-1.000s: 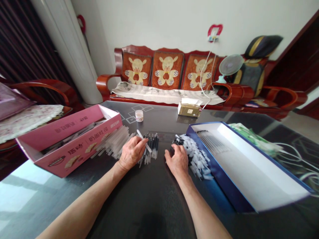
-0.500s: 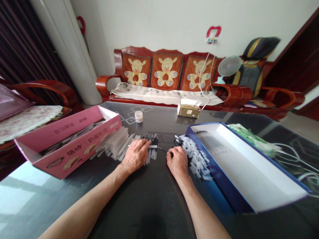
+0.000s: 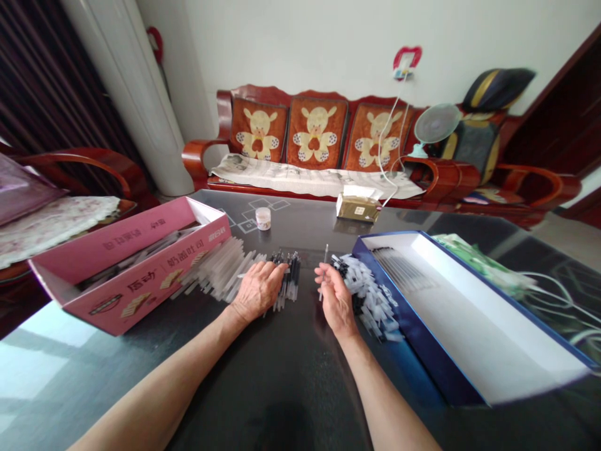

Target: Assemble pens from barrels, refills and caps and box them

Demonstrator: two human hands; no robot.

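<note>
In my right hand (image 3: 337,299) a slim pen refill (image 3: 326,253) stands nearly upright, pinched between thumb and fingers, its tip above them. My left hand (image 3: 261,285) rests with curled fingers at the edge of a row of dark-ended pen refills (image 3: 292,275); what its fingertips hold, if anything, is hidden. Left of it lies a fanned heap of translucent plastic tubes (image 3: 220,269). Close to my right hand is a pile of short white and black plastic pieces (image 3: 370,291), probably caps.
A pink box (image 3: 173,272) with refills inside stands at the left. The open blue box (image 3: 469,332) at the right has a row of refills (image 3: 404,269) at its far end. Farther back are a small round jar (image 3: 263,219) and a tissue pack (image 3: 358,208).
The refill in my right hand has swung from nearly flat, pointing towards my left hand, to upright. The pale strip at my left fingertips no longer shows across the refills.
</note>
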